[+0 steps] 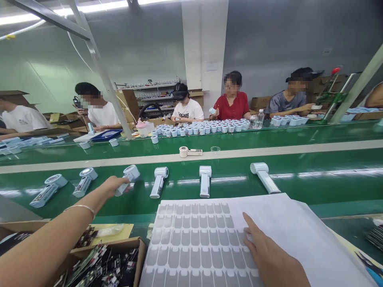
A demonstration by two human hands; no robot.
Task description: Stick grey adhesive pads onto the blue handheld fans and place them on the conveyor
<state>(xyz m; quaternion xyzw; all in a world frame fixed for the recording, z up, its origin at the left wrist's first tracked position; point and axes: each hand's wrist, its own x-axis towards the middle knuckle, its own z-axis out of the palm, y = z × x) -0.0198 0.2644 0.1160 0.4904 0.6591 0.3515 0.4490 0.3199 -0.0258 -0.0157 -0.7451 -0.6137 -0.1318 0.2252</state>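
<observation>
On the green conveyor belt, my left hand is closed around the handle of a pale blue handheld fan. Its round head points away from me. My right hand lies over the right part of a white sheet of grey stickers. The index finger stretches forward and the thumb is apart from it. A small pale bit shows between these fingers; I cannot tell what it is. Bare backing shows at the right of the upper sticker rows.
More handheld fans lie along the belt. A cardboard box of small electronic parts stands at lower left, beneath my left arm. Across the belt, several people sit behind rows of pale blue fan heads. Blue-handled pliers lie at lower right.
</observation>
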